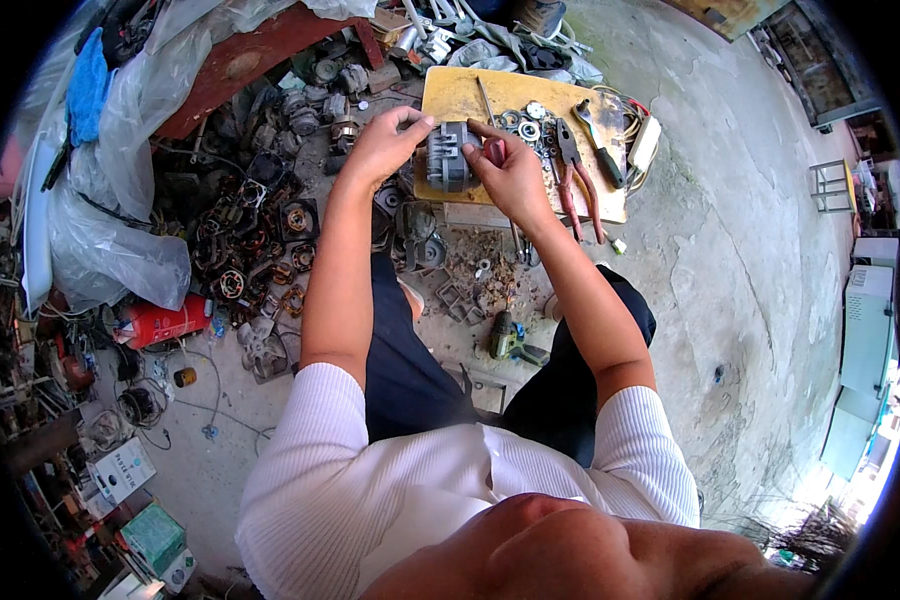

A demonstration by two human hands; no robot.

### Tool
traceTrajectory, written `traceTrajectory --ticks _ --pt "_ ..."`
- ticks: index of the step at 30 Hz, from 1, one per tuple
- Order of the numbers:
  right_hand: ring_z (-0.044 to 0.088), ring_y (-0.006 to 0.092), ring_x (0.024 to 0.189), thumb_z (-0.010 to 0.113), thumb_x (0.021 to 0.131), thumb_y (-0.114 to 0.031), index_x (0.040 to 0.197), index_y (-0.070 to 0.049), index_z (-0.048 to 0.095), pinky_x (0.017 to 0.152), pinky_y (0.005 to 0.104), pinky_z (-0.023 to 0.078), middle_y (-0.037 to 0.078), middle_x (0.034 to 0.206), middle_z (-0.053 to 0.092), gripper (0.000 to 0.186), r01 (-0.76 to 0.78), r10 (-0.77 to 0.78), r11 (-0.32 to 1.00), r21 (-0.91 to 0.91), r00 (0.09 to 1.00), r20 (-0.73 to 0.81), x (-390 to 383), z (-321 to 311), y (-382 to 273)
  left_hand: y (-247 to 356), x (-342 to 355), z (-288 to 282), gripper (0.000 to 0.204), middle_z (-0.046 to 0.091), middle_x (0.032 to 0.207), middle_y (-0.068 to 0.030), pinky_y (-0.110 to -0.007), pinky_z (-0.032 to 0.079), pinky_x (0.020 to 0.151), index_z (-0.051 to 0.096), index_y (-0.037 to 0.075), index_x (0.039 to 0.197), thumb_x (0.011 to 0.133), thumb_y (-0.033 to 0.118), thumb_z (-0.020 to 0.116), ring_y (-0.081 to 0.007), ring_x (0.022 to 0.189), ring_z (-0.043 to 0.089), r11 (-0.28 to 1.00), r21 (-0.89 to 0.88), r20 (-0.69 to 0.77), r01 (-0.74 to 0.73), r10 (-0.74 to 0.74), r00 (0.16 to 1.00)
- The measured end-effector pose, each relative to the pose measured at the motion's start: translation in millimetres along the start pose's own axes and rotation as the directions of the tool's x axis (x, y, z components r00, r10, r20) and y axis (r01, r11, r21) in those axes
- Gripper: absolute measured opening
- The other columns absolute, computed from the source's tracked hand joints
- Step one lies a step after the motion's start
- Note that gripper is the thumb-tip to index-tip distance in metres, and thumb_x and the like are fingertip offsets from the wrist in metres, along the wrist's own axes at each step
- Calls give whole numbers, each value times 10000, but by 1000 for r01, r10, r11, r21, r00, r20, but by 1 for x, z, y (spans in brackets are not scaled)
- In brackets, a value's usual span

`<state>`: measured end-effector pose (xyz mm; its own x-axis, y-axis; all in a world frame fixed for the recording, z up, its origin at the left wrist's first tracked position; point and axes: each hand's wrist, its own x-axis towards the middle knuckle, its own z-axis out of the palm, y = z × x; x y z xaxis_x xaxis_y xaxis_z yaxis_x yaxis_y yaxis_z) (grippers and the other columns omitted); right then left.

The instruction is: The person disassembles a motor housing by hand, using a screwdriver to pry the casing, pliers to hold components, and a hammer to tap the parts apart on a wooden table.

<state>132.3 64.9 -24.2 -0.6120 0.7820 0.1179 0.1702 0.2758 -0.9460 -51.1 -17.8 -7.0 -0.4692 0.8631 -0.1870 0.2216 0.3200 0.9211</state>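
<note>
A grey finned metal motor part [451,157] stands at the near left of a worn yellow board [525,90]. My left hand [384,148] is at its far left edge, thumb and forefinger brought together in a pinch; what lies between the tips is too small to tell. My right hand [513,182] grips the part's right side, its thumb against the fins and its forefinger reaching to the far edge. Something dark red shows within that grasp, its kind unclear. Bearings and rings [530,130], red-handled pliers [575,180] and a black-handled tool [600,143] lie to the right.
Piled motor parts and copper windings [240,250] cover the floor on the left, beside clear plastic sheeting [120,210] and a red case [165,322]. A green cordless drill [515,340] rests between my legs. Concrete floor [740,260] stretches rightward, toward pale cabinets [863,330].
</note>
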Motion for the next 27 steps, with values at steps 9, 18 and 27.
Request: traceTrajectory --ticks 9,18,27 --pt "473 115 609 707 852 -177 1211 10 644 618 291 444 53 636 513 409 14 -14 1000 0 1000 -14 -1 1 0 -12 14 6 354 659 928 -27 -278 453 785 653 8 1028 943 352 638 -96 860 543 994 93 -78 -57 64 995" --pt "484 107 625 705 860 -177 1225 6 638 633 283 449 47 646 522 414 11 -11 1000 14 1000 -4 0 1 -1 -6 2 -7 310 652 942 -31 -286 447 837 663 38 1010 925 336 665 -109 902 553 999 5 50 -46 46 998" --pt "476 100 622 704 862 -176 1232 7 633 626 281 443 38 638 503 419 5 -5 1000 9 1000 4 0 1 0 -16 10 0 299 668 966 -39 -282 454 838 669 28 1014 918 311 677 -110 913 568 993 60 -105 -99 105 989"
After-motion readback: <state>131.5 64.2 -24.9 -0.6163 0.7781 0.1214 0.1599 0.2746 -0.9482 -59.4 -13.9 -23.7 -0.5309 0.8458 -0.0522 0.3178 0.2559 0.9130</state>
